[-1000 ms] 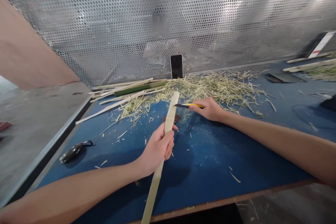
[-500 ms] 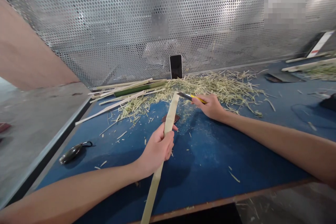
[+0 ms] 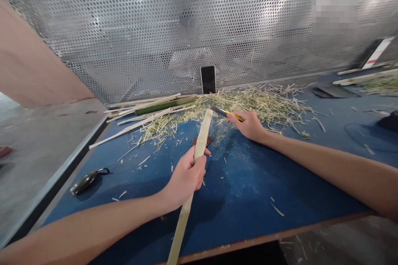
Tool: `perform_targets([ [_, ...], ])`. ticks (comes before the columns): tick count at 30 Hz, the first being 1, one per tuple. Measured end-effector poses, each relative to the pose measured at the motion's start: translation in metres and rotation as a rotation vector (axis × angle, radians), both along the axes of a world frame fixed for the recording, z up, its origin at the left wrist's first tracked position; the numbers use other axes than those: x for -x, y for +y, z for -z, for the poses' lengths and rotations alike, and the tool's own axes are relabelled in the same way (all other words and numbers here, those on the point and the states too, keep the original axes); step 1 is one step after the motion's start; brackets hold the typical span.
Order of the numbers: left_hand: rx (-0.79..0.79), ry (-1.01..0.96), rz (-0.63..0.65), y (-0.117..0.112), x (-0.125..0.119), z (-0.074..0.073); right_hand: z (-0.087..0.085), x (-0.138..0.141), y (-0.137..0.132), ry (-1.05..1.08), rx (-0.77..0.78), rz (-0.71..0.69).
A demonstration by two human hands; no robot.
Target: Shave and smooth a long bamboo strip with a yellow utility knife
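Observation:
My left hand (image 3: 185,177) is closed round the middle of a long pale bamboo strip (image 3: 202,136), which runs from the table's near edge up toward the shavings. In my right hand (image 3: 248,125) I grip a yellow-handled knife (image 3: 228,113), whose blade tip rests at the strip's far end. A small brown pad (image 3: 207,140) lies on the blue table (image 3: 264,190) under the strip.
A wide heap of bamboo shavings (image 3: 248,103) lies beyond my hands. Bamboo strips and a green stick (image 3: 161,106) lie at the back left. A phone (image 3: 208,79) leans on the perforated metal wall. A dark key fob (image 3: 84,181) lies left. More strips at far right.
My right hand has drawn the knife up along the strip, from its side to its far tip. My left hand has kept its hold and barely moved.

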State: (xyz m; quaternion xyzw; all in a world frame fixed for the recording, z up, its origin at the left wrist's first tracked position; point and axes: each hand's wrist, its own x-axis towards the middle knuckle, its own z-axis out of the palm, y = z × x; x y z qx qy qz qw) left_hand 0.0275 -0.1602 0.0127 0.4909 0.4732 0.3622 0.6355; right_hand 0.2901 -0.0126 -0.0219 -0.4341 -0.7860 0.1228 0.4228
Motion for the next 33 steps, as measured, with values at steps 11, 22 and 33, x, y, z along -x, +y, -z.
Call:
perform_targets([
  [11,0.003,0.001,0.000,0.0005,-0.0001,-0.0001,-0.0002,-0.0005,-0.0027,-0.068,-0.017,-0.050],
  [22,0.005,-0.008,-0.003,0.0007,-0.0001,0.0005,0.0013,0.0002,0.0027,-0.054,0.030,-0.039],
  [33,0.001,0.002,-0.008,0.0009,-0.0009,-0.0006,0.0026,-0.0006,0.0025,-0.093,0.015,-0.087],
])
